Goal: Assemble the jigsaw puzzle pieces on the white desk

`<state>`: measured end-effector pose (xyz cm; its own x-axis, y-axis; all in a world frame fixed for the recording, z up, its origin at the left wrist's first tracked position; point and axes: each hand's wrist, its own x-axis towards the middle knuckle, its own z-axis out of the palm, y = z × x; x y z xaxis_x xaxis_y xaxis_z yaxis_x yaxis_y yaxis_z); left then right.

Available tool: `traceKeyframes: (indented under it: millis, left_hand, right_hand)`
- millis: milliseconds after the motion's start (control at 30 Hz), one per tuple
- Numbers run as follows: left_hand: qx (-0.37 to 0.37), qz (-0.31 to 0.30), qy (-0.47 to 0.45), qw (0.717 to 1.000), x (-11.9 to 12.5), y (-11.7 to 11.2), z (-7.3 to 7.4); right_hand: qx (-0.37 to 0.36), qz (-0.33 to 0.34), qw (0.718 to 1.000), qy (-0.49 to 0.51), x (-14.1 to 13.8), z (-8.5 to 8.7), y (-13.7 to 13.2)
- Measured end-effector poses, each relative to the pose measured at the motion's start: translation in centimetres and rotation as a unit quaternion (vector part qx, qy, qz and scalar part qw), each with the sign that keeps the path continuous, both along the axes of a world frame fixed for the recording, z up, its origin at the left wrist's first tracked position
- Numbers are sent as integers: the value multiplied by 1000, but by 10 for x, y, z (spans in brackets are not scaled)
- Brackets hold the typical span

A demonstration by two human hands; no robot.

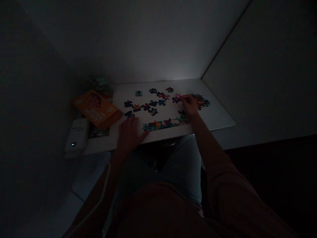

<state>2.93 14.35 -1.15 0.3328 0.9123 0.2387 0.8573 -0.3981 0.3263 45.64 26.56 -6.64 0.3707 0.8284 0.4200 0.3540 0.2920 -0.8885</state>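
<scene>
In dim light, my right hand (189, 104) pinches a pink-purple puzzle piece (176, 98) at the right of the white table (215, 115). My left hand (129, 132) lies flat with its fingers spread near the table's front edge, holding nothing. Between the hands runs a joined strip of puzzle pieces (167, 123) along that edge. Several loose dark puzzle pieces (145, 106) are scattered over the middle. Beside my right hand, partly behind it, sits a cluster of puzzle pieces (203, 101).
An orange puzzle box (96, 109) rests at the left on a colourful printed sheet (101, 133). In front of it lies a white device with a lit display (77, 135). A pale pile (97, 82) stands behind the box. Walls border the back and right.
</scene>
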Motion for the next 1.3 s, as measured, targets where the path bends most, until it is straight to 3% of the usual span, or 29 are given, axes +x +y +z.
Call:
traceKeyframes:
  millis: [267, 400, 533, 667, 1000, 1200, 1300]
  left_hand:
    - [-31, -16, 55, 998, 6, 7, -2]
    - [-58, -6, 59, 997, 29, 20, 0]
    - [-76, -50, 62, 994, 57, 35, 10]
    - [-108, -46, 84, 990, 71, 53, 20]
    - [-124, -50, 104, 985, 79, 104, 22]
    - [-136, -66, 66, 986, 84, 127, 21]
    - [-96, 17, 32, 995, 75, 132, 17]
  right_hand:
    - [-41, -10, 999, -15, -6, 9, 0]
    - [-41, -8, 999, 0, -9, 10, 2]
    - [-43, -19, 999, 6, -9, 5, 5]
    - [-44, -12, 999, -11, -5, 0, 7]
    - [-34, -11, 999, -20, -8, 2, 6]
    - [-31, -14, 999, 1, -10, 2, 5]
    - [-30, -17, 999, 4, -11, 2, 5]
